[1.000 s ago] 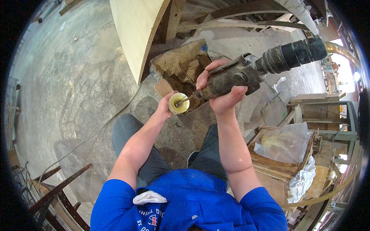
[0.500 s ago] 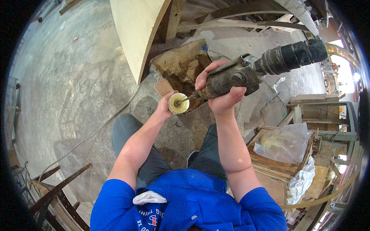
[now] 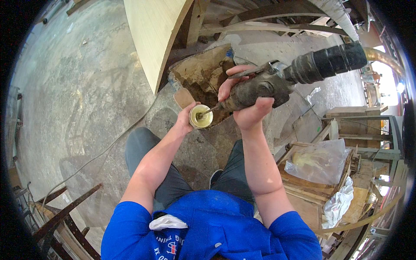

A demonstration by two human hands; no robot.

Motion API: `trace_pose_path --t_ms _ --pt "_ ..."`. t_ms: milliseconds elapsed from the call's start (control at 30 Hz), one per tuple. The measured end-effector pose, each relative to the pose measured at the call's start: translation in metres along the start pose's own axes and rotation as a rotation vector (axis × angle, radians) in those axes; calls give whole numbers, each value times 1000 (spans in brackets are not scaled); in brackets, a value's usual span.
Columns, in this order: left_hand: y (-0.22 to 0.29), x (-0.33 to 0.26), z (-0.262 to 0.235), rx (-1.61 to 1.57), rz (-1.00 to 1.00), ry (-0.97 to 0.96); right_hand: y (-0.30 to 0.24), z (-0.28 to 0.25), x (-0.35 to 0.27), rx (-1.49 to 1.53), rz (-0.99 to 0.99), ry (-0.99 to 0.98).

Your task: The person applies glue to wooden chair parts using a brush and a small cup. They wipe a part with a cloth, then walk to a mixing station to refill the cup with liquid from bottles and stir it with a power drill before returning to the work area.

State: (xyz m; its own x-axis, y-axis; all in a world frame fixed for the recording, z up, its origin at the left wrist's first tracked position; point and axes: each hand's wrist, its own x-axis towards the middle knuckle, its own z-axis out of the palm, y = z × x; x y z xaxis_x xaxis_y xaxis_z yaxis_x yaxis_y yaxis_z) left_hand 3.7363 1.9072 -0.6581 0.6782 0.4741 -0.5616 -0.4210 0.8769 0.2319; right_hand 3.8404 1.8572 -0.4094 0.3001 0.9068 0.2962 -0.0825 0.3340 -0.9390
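Note:
My left hand is closed around a small round cup of pale yellow liquid. A flat brown piece with a rounded end juts up beside those fingers; whether they grip it too is hidden. My right hand wraps the dark, worn body of an air-powered mixing drill, its thumb along the near side. The drill's lever stands a little off the body under my fingers. From its nose, a thin metal rod slants down into the cup, its tip in the liquid.
Beyond the cup lies a dirt-stained open box or sack. A pale wooden panel rises at the far left of it. A hose runs off the drill. Clear plastic bags rest on wooden crates at right; a cable crosses the floor.
The drill's lever has lifted away from its body, with my right fingers looser over it. The drill has shifted very slightly left. My left hand and the cup stay put.

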Motion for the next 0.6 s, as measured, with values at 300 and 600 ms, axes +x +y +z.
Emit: trace_pose_path --t_ms 300,600 --pt "-1 6 -5 21 0 24 0 4 -1 38 33 -29" --pt "-2 6 -4 15 -16 12 2 2 -3 42 -7 -31"
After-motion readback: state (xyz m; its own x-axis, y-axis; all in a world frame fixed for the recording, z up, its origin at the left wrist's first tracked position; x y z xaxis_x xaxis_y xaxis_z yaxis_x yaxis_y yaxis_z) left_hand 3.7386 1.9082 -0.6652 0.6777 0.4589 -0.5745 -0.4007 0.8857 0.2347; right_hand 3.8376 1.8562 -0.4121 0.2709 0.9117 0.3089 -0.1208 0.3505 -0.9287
